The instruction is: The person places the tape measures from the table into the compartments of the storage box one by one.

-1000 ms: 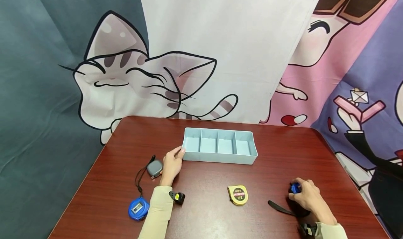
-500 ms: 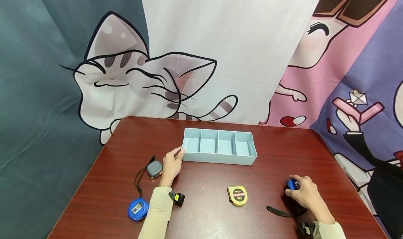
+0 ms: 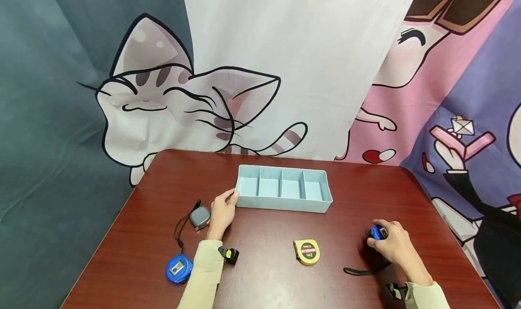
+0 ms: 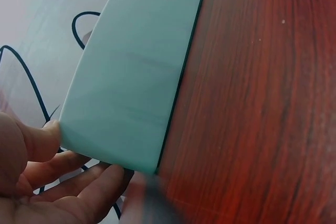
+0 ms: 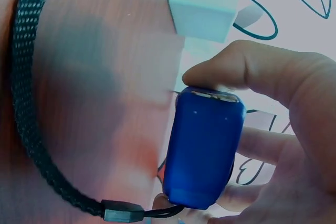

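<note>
Pinching a blue tape measure [image 5: 205, 148] while its strap [image 5: 31, 129] dangles loose

The right hand [image 3: 394, 243] holds this casing between thumb and fingertips, at the near right, seemingly off the table [image 3: 260, 236]. The casing looks smooth, so a slackened pinch could let it twist or drop. The strap reaches out leftward; carried low, its loop might hook the yellow tape measure [image 3: 308, 252], now well apart. The left hand [image 3: 222, 211] grips the tray [image 3: 281, 203] by its near left corner, so a tug there could swing the far right end askew. Just beside that hand lies a grey tape measure [image 3: 200, 217]; I cannot tell whether they touch. Shifting the hand left risks nudging it into the cord [image 3: 176, 231] of the round tape measure [image 3: 179, 268] at the near left.
</note>
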`<state>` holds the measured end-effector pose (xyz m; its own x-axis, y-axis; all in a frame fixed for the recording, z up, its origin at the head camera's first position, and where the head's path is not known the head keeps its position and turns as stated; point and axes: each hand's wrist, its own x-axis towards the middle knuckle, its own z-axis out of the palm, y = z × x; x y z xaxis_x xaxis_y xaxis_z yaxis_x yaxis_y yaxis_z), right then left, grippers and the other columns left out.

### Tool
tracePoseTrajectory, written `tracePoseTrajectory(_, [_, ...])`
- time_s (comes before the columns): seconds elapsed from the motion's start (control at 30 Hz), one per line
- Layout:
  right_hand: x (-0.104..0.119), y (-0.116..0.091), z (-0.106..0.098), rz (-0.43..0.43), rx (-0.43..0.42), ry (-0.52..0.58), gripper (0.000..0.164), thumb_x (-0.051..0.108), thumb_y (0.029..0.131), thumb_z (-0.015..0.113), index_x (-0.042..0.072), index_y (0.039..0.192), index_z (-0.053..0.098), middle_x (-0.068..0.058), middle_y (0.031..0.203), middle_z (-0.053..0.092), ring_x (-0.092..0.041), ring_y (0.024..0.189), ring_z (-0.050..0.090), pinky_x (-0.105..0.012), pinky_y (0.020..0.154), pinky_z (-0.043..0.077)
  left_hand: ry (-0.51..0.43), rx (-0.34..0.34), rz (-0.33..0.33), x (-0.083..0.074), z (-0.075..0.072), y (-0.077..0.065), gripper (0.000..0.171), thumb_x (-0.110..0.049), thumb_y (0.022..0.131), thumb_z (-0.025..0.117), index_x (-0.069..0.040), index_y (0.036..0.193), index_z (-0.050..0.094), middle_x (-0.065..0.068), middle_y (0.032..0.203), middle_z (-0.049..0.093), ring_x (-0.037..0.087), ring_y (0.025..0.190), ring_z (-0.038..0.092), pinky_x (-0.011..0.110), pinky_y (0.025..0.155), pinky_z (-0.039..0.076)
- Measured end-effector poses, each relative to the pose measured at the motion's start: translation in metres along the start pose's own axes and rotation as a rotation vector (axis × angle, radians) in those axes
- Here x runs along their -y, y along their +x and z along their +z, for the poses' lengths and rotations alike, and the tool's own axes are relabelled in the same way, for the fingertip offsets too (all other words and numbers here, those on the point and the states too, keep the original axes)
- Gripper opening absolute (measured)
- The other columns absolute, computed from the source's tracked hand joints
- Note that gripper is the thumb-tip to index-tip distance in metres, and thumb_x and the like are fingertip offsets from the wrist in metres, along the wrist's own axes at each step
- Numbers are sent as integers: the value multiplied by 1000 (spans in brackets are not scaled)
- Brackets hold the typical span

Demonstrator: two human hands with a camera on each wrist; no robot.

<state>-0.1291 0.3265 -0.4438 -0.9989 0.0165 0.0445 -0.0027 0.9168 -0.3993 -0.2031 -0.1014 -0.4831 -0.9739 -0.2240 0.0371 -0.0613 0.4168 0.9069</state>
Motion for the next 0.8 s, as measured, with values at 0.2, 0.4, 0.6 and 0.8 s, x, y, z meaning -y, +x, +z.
tracePoseTrajectory(0.2, [4,2,-3,-18,-41,2,54,22,60,69,3,108,52,-23,95,44,-36,75,46,-38,56,38,-4,6,-9,2,-1,0,37,-41,81,49,-20,111,55,-1,97,58,14,91,52,36,74,42])
tracePoseTrajectory(0.4, [9,3,-7,-25,-56,3,53,22,60,69,5,108,52,-22,95,43,-35,76,44,-39,57,38,2,9,-2,2,-1,1,36,-40,81,49,-21,111,55,-1,97,58,14,90,52,36,73,42])
tracePoseTrajectory(0.6, [21,3,-17,-38,-45,28,53,23,63,68,6,110,51,-21,100,40,-36,81,40,-41,59,38,2,3,1,0,-2,2,34,-38,82,50,-21,111,55,0,97,58,15,90,52,36,73,42])
tracePoseTrajectory(0.8, [32,4,-27,-56,-48,40,51,23,64,68,8,110,51,-21,103,39,-36,83,38,-41,58,38,15,7,-6,1,-1,0,35,-38,82,49,-21,111,55,0,98,58,15,90,53,36,73,42])
